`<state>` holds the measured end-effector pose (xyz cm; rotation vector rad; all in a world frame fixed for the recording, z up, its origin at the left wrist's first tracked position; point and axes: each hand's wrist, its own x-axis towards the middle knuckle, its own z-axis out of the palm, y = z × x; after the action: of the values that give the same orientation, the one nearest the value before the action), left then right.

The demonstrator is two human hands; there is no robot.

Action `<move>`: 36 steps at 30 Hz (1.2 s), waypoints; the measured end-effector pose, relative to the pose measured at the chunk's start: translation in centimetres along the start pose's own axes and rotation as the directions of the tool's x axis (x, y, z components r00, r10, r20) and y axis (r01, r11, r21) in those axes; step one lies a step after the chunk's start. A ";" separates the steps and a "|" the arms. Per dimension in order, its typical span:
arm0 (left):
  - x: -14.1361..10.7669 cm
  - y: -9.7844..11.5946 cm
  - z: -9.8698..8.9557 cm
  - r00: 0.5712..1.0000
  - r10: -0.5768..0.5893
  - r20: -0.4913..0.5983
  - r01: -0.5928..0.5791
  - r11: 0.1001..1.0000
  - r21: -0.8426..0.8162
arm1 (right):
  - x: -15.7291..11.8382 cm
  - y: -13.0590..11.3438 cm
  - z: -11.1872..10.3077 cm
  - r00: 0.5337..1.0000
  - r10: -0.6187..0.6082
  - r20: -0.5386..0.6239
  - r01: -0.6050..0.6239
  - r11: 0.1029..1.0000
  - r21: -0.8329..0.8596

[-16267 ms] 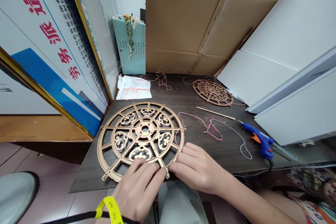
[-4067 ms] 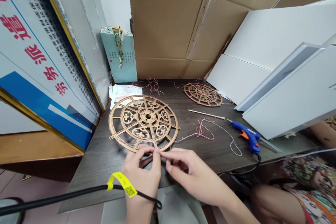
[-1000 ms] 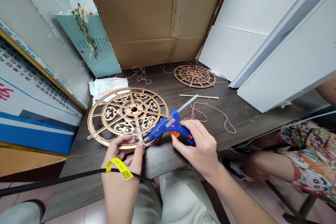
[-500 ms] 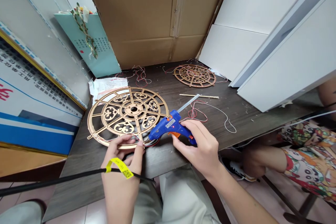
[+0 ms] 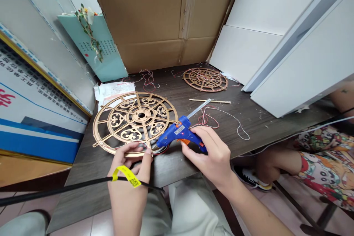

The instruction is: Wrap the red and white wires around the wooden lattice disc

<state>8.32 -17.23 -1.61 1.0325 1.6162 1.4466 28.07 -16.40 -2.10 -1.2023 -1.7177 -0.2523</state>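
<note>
A large round wooden openwork disc (image 5: 141, 115) lies tilted at the table's front left. My left hand (image 5: 132, 166) pinches its near rim between thumb and fingers, beside thin red and white wires. My right hand (image 5: 208, 151) is wrapped round the grip of a blue glue gun (image 5: 177, 132) with an orange trigger and a small red light. The gun's nozzle points down-left at the disc's near edge, close to my left thumb. A clear glue stick (image 5: 199, 108) sticks out of the gun's back.
On the dark table (image 5: 177, 171) lie a smaller wooden disc (image 5: 205, 79), a thin stick (image 5: 224, 102), loose wires (image 5: 204, 118) and paper (image 5: 113, 90). Cardboard (image 5: 155, 14) and white panels (image 5: 249, 51) stand behind. A black cable (image 5: 55, 191) crosses my left wrist. Another person's leg (image 5: 273, 162) is at right.
My hands, the glue gun and the large disc have hardly moved. At the right, the other person's leg has shifted slightly.
</note>
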 end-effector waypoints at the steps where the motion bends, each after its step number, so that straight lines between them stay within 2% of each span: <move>1: 0.0 0.0 0.0 1.000 -0.002 -0.001 0.002 1.000 0.002 | 0.0 0.0 0.0 1.000 -0.003 -0.005 0.003 1.000 -0.002; 11: 0.1 -0.3 0.2 1.000 -0.027 -0.015 0.027 0.999 -0.023 | 0.0 0.0 0.0 1.000 -0.004 -0.007 0.004 1.000 -0.003; 36: 0.0 -0.7 0.1 1.000 0.010 -0.010 -0.011 0.999 -0.047 | -0.2 0.2 0.0 1.000 0.013 -0.006 -0.012 0.999 0.049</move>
<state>8.33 -17.22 -2.29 1.0101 1.5784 1.4915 28.21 -16.39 -2.32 -1.1747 -1.7006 -0.2049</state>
